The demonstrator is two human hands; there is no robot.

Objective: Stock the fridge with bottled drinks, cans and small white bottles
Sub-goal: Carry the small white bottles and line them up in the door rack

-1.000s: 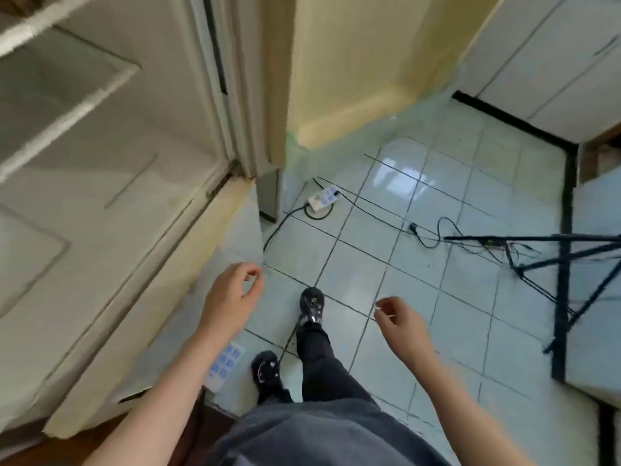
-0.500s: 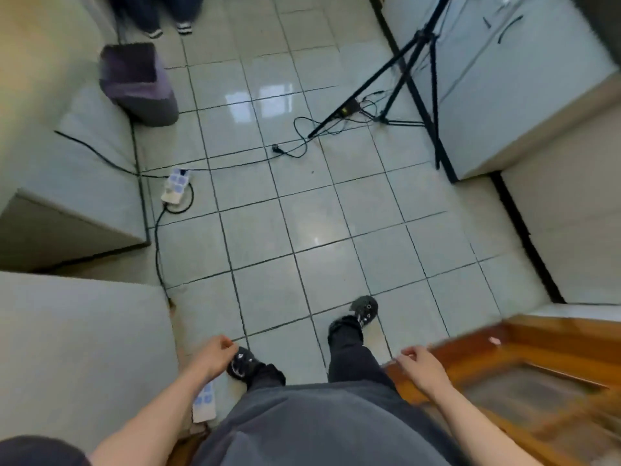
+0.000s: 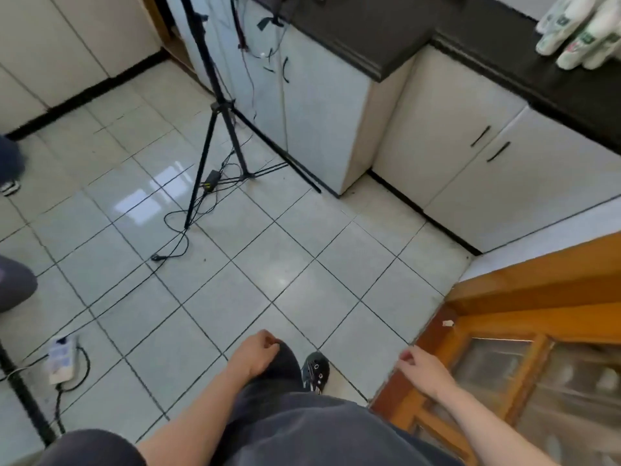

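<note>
Several white bottles with green labels [image 3: 576,31] stand on the dark countertop [image 3: 470,38] at the top right. My left hand [image 3: 255,353] hangs low over my thigh, fingers loosely curled, holding nothing. My right hand [image 3: 425,369] hovers beside a wooden cabinet, fingers loosely curled and empty. The fridge is out of view.
A black tripod [image 3: 218,112] with trailing cables stands on the tiled floor [image 3: 275,260] ahead. White base cupboards [image 3: 453,139] run under the counter. A wooden glass-fronted cabinet [image 3: 524,348] is at my right. A power strip [image 3: 60,359] lies at the lower left. Another person's foot [image 3: 10,186] shows at the left edge.
My view has swung right, away from the open fridge, across the floor to the counter with the bottles. Both hands stay low and empty.
</note>
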